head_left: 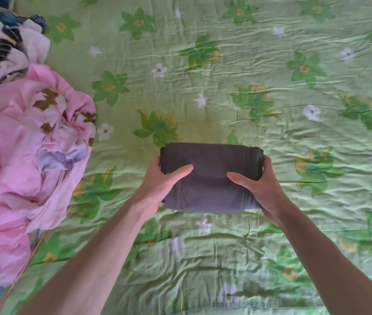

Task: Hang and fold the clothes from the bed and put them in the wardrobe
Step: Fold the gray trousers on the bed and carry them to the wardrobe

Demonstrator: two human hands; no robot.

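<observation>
A matt dark-grey folded cloth garment [211, 176] lies on a creased, faintly glossy green floral bedsheet [271, 76] beside soft pink fabric [21, 155].

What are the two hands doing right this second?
Left hand: grips the left end of the folded dark garment, thumb on top.
Right hand: grips the garment's right end, thumb on top.

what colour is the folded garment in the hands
Dark grey, plain with no print; the folded garment shows clearly in the head view.
</observation>
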